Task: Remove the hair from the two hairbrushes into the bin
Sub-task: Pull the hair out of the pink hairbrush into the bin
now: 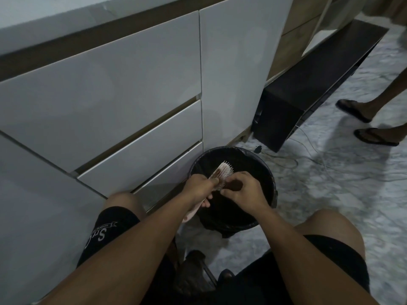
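Pink hairbrush (221, 173), with pale bristles, held over the open black bin (267, 172), head pointing toward 1 o'clock. Left hand (199, 187) wrapped tight round the brush handle, fingers clenched on it, handle end poking out below the hand toward 7 o'clock. Right hand (242, 191) just at 3 o'clock of the brush head, fingers (226, 191) bent and pinched at the bristles; cannot tell if any hair sits between them. Both hands above the bin mouth, near its 9 o'clock side. Bin lined with a black bag, standing on the pale marbled floor (352, 205), right against the white drawers (141, 150) at its 10 o'clock. Only one brush seen.

Two bare knees either side of the arms, in black shorts (110, 227) with white letters on the left leg. White cupboard door (237, 73) at 12 o'clock from the bin. Dark low box (293, 106) at 1 o'clock, lying on the floor. Thin wires (308, 157) trailing over the floor at 2 o'clock. Another person's feet in dark flip-flops (354, 111) at 2 o'clock, well apart from the bin.
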A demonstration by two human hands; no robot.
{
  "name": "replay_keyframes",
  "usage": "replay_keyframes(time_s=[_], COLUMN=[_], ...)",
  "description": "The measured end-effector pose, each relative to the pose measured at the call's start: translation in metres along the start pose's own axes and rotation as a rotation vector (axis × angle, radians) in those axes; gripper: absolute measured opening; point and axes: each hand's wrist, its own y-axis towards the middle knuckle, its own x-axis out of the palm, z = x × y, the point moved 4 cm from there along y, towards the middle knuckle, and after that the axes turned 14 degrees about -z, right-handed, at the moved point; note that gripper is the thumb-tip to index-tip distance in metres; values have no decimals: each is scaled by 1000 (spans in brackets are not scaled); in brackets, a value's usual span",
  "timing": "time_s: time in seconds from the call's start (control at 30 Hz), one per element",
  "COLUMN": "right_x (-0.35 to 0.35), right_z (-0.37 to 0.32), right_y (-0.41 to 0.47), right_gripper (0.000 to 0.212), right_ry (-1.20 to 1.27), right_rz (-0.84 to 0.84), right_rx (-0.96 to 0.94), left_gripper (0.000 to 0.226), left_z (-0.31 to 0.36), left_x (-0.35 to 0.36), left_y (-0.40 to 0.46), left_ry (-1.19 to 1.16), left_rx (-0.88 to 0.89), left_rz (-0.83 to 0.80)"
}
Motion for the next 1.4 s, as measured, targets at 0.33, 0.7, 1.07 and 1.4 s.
replay_keyframes(time_s=[0.33, 0.7, 1.07, 1.4], right_x=[-1, 4, -10, 4], right_z=[-1, 0, 6, -11], right_y=[0, 1, 0, 0], right_gripper=[6, 29, 10, 34], right_ry=[-349, 308, 97, 57], right_rz=[112, -23, 141, 26], right_rx=[-53, 31, 153, -36], left_gripper=[32, 31, 25, 23], left_z=[-2, -1, -3, 3], left_x=[4, 0, -7, 3], left_y=[3, 2, 4, -1], left_ry=[2, 5, 30, 5], left_rx=[-15, 1, -1, -21], left_rz=[-19, -36, 44, 1])
